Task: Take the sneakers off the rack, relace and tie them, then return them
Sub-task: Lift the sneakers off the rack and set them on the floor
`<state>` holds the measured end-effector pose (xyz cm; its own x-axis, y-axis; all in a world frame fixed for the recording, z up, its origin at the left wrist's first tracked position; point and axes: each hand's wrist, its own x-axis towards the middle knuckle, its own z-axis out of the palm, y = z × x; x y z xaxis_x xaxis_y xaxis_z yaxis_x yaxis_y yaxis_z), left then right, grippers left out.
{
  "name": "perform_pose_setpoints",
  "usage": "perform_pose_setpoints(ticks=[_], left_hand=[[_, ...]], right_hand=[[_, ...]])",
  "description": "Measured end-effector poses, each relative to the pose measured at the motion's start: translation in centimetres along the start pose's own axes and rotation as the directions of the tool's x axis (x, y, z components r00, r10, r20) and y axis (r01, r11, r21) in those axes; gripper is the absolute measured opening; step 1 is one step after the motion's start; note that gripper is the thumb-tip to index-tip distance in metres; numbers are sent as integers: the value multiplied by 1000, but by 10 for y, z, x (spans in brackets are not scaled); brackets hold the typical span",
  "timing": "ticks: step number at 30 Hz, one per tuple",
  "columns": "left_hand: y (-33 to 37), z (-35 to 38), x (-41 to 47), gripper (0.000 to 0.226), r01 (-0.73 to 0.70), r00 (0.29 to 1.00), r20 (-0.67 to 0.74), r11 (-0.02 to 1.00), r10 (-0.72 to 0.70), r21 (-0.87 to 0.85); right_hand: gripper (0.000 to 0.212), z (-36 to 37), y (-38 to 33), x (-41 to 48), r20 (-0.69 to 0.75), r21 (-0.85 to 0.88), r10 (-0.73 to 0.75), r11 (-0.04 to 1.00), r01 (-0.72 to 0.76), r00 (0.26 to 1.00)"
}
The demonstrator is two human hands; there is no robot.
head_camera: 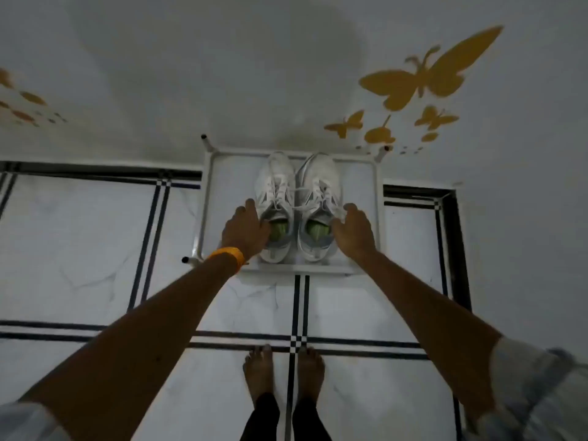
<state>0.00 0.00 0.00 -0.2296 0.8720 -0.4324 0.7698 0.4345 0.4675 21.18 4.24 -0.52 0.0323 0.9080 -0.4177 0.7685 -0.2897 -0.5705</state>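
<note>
writing: none readable, too blurry tbh
pair of white lace-up sneakers (296, 205): side by side on white metal rack (379, 198)
left hand (246, 229): fingers spread on the left sneaker's collar
right hand (354, 230): fingers spread on the right one's collar

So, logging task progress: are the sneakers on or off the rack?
On. Both sneakers sit side by side on the rack.

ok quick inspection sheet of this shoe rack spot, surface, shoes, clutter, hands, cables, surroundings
surface: white rack top shelf, against the wall
job's things: left sneaker and right sneaker side by side, toes to the wall, laces in
clutter: nothing seen
grippers: left hand and right hand at the sneaker collars; firm grip unclear
cables: nothing seen
surroundings: tiled floor, yellow butterfly decals on the wall, bare feet
</note>
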Motion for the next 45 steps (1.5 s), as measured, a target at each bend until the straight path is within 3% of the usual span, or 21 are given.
perform_pose_setpoints(ticks=[4, 6, 11, 18, 26, 37, 40, 45], left_hand=[[-35, 58, 55, 49, 112, 991, 65, 994, -113, 14], [-43, 69, 72, 45, 94, 995, 38, 995, -95, 27], [-45, 76, 74, 40, 5, 997, -80, 998, 1, 66], [-28, 67, -21, 31, -18, 988, -152, 1000, 14, -25], [-49, 83, -178, 16, -62, 983, -182, 990, 38, -130], [-183, 234, -265, 16, -60, 995, -85, 993, 52, -98], [-214, 284, -253, 19, -76, 995, -73, 990, 68, -116], [-263, 374, -219, 20, -111, 991, -81, 992, 106, -60]], right_hand=[[44, 48, 44, 51, 80, -111, 127, 987, -118, 989], [38, 63, 55, 63, 130, -91, 120, 990, -109, 984], [30, 67, 57, 59, 44, -99, 48, 994, -43, 998], [29, 31, 53, -27, -18, -51, -131, 990, 130, 991], [46, 25, 100, -176, 53, -31, -92, 995, 94, 994], [38, 165, 234, -280, 81, -28, -20, 999, 23, 996], [31, 208, 278, -273, 101, -2, 47, 999, -47, 994], [24, 281, 352, -237, 139, -46, 42, 998, -36, 989]])
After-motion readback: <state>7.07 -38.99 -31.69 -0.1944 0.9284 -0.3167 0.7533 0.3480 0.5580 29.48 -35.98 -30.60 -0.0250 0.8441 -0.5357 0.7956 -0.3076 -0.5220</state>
